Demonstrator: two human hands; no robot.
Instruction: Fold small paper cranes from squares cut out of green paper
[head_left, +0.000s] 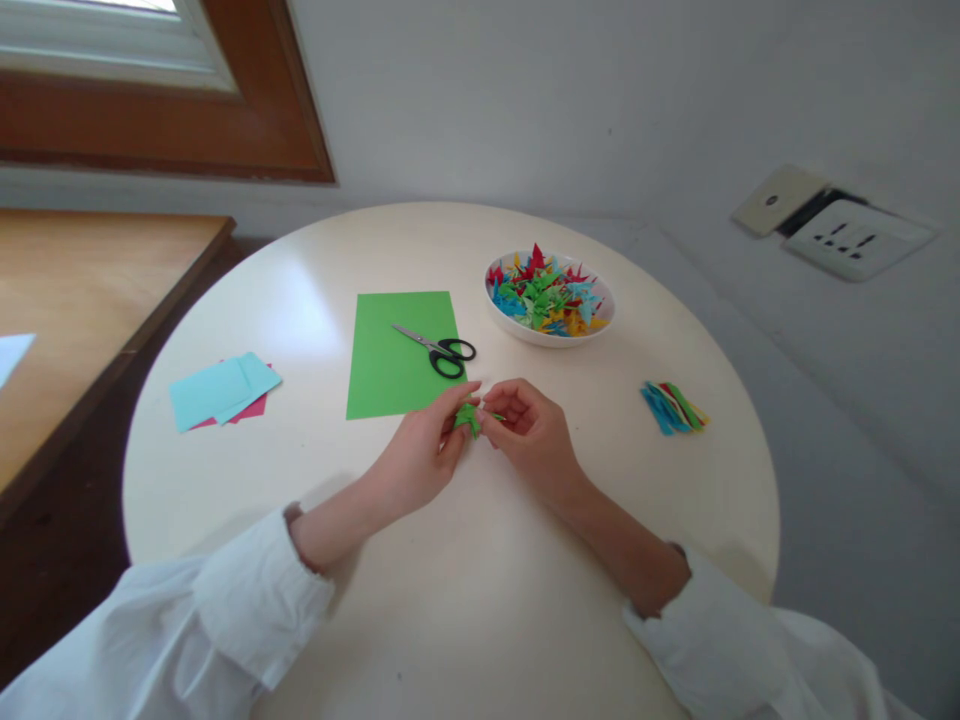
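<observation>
Between my two hands is a small folded green paper piece (pixel 468 418), shaped like an origami crane, partly covered by fingers. My left hand (pixel 421 445) grips its left side between thumb and fingers. On its right side, my right hand (pixel 531 432) pinches it with thumb and forefinger. Just beyond my left hand lies a green paper sheet (pixel 382 360), flat on the white round table (pixel 480 600). Scissors (pixel 439 348) with black handles rest on that sheet, blades pointing to the far left.
A white bowl (pixel 551 338) full of colourful folded paper cranes stands at the back right. Light blue paper pieces (pixel 206 393) over red ones lie at the left. Coloured paper strips (pixel 673 408) are bunched at the right. A wooden desk (pixel 97 270) stands beyond the left edge.
</observation>
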